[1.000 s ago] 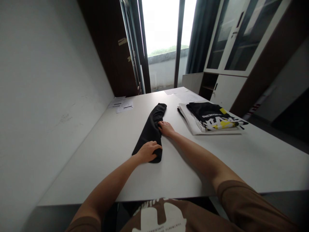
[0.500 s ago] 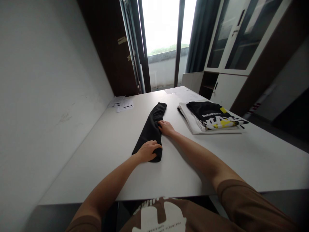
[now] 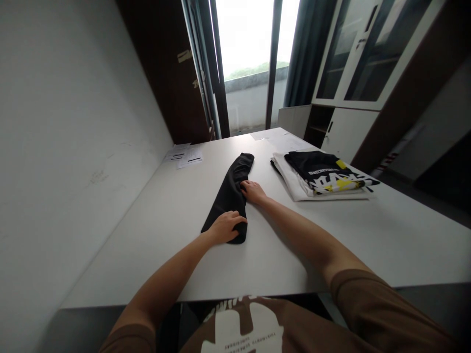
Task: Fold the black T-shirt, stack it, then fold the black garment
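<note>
A black folded garment, long and narrow, lies on the white table in front of me, its far end bent to the right. Its exact kind cannot be made out. My left hand rests across the near end, fingers curled over the right edge. Farther up, my right hand has its fingers closed on the right edge near the middle. Parts of the fingertips are hidden by the cloth and the hands themselves.
To the right lies a stack of folded clothes, a black printed T-shirt above white cloth. Paper sheets lie at the far left, more paper at the far edge. A wall borders the table's left side.
Both hands stay in the same places on the black garment, which has not visibly moved. Only the camera view has tipped slightly.
</note>
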A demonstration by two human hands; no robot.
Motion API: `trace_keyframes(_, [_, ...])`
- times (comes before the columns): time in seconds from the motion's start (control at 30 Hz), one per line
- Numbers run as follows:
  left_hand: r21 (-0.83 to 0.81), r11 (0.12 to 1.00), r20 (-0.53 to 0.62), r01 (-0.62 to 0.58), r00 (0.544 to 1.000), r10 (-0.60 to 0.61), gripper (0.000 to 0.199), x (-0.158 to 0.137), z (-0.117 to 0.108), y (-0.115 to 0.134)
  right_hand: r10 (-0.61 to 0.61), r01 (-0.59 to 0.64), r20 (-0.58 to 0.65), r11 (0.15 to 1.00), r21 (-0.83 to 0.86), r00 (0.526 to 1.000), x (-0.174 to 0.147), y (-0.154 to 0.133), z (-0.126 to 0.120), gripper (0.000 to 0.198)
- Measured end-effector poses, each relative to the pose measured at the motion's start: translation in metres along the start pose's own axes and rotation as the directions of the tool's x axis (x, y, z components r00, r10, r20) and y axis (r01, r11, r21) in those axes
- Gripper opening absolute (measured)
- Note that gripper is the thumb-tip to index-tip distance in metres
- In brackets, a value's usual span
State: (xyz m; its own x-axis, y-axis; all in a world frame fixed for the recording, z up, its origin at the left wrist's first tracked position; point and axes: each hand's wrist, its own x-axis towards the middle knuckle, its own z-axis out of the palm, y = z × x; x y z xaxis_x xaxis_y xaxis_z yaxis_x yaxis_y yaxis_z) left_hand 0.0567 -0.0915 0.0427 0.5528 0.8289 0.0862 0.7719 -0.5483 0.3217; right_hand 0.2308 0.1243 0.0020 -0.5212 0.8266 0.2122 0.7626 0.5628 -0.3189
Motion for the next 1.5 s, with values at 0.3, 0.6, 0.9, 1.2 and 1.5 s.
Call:
trace_keyframes(0.3, [0.003,1.000,0.006,0.012,1.000,-0.012,0.050,0.0002,-0.0018,0.0020,-0.006,0.006,-0.002,1.000,-0.002,1.000,-0.0013,0.0002,-0.0001,0.041])
trace_keyframes(0.6, [0.006,1.000,-0.003,-0.002,1.000,0.002,0.050,0.0005,0.0010,-0.0013,-0.002,0.002,0.009,1.000,-0.004,1.000,-0.0024,-0.0028,-0.0031,0.040])
trace_keyframes(0.9, [-0.009,1.000,0.006,0.009,1.000,-0.009,0.054,-0.0006,-0.0002,-0.0012,0.000,0.000,0.007,1.000,-0.002,1.000,-0.0025,-0.0038,-0.0028,0.038])
trace_keyframes(1.2, [-0.001,1.000,0.000,-0.005,1.000,0.005,0.050,-0.0007,0.0005,-0.0023,-0.002,0.002,-0.003,1.000,0.011,1.000,-0.0030,-0.0041,-0.0028,0.039])
trace_keyframes(1.5, [-0.015,1.000,0.008,0.006,1.000,-0.006,0.053,-0.0002,0.0010,-0.0026,-0.006,0.006,-0.010,1.000,0.006,1.000,-0.0022,-0.0015,0.0006,0.039])
